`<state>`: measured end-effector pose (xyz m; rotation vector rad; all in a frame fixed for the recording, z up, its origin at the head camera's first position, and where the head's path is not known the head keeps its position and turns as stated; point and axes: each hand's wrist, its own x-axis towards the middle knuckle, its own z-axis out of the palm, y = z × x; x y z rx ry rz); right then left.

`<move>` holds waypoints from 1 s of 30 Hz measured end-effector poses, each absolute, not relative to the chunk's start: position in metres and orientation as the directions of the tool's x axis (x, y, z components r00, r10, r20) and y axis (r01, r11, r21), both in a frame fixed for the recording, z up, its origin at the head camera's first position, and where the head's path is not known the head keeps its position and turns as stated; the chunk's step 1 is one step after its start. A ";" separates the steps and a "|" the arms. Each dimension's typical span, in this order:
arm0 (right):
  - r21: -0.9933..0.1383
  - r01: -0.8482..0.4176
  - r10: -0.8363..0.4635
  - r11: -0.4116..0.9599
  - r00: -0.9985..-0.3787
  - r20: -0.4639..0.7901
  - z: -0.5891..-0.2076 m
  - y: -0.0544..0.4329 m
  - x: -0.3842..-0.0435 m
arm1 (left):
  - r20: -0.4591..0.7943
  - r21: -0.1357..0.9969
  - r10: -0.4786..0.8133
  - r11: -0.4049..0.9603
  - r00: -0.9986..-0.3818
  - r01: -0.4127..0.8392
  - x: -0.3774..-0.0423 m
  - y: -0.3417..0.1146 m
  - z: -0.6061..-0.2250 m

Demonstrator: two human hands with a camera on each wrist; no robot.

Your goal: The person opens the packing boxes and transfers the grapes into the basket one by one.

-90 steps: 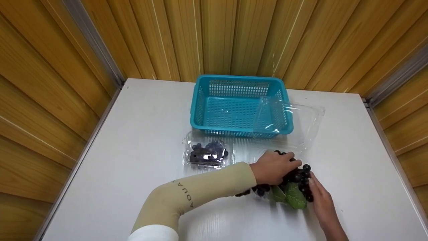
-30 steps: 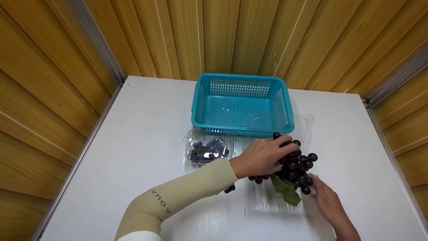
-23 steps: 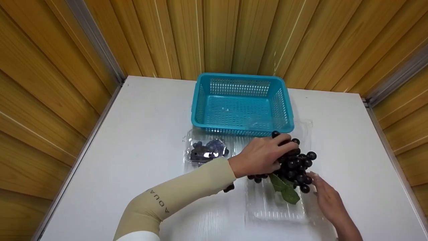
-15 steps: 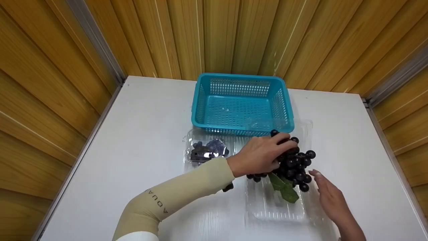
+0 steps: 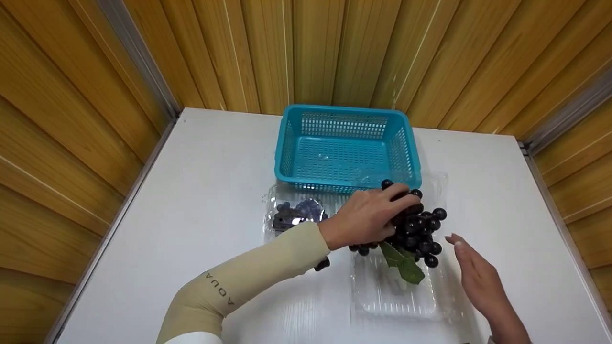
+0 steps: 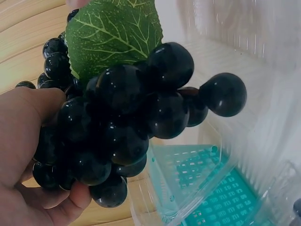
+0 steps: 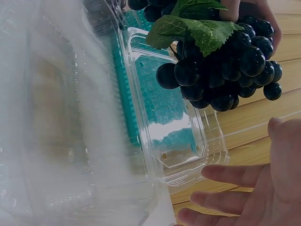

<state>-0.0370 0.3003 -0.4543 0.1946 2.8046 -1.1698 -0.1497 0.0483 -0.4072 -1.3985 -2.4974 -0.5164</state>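
Observation:
My left hand, its forearm in a beige sleeve, grips a bunch of black grapes with a green leaf. In the left wrist view, fingers and thumb curl around the grapes. The bunch hangs above an open clear plastic clamshell box, whose raised lid overlaps the basket's front right corner. To the right of the bunch, my right hand is apart from it, fingers extended and holding nothing, as the right wrist view confirms for the hand.
A turquoise basket stands at the back of the white table. In front of it sits a second clear clamshell with dark grapes inside. More dark grapes show below the left forearm. Wood-patterned panels enclose the table.
My left hand has lifted the grapes and shifted them back and slightly left. My right hand has let go of the bunch and drawn away rightward. The clamshell's lid stands differently.

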 end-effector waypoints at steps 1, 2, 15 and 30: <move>-0.699 0.153 0.085 0.698 -0.988 -0.130 -0.453 0.299 -0.038 | 0.367 0.191 0.771 0.484 -0.520 0.854 -0.150 0.047 -0.406; -0.698 0.150 0.089 0.700 -0.988 -0.123 -0.452 0.299 -0.038 | 0.366 0.194 0.770 0.487 -0.524 0.852 -0.150 0.046 -0.406; -0.679 0.096 0.092 0.728 -0.995 -0.043 -0.441 0.288 -0.042 | 0.392 0.204 0.741 0.507 -0.545 0.837 -0.153 0.035 -0.398; -0.671 0.037 0.079 0.740 -0.996 0.032 -0.436 0.279 -0.052 | 0.413 0.229 0.704 0.533 -0.577 0.814 -0.156 0.019 -0.392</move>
